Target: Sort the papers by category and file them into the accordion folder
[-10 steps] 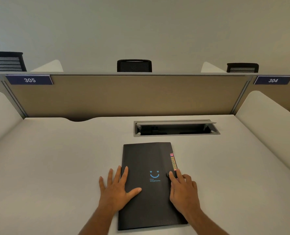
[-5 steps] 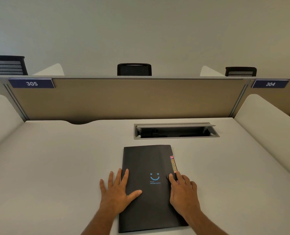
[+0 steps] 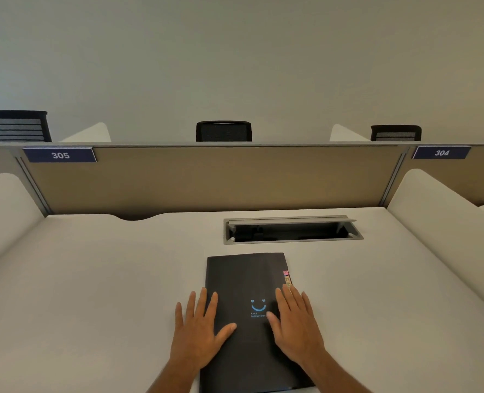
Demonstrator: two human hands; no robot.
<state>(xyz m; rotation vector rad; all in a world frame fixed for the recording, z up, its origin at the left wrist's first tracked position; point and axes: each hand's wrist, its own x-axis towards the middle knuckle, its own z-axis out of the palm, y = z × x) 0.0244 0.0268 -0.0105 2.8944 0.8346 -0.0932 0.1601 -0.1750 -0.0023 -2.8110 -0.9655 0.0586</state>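
Observation:
A black accordion folder [image 3: 243,279] with a blue smiley print lies closed and flat on the white desk [image 3: 93,293], straight in front of me. A small coloured label [image 3: 286,277] sticks out at its right edge. My left hand [image 3: 199,333] lies flat with spread fingers over the folder's left edge, thumb on the cover. My right hand [image 3: 294,327] rests flat on the folder's right side, fingertips near the label. No loose papers are visible.
An open grey cable hatch [image 3: 291,231] is set into the desk just beyond the folder. A tan partition [image 3: 206,180] with signs 305 and 304 closes the back. White curved dividers [image 3: 439,222] flank the desk. Black chairs [image 3: 223,131] stand behind the partition.
My right hand has flattened and slid a little inward onto the folder cover, now covering more of the label. The view tilted slightly. Left hand and folder stayed in place.

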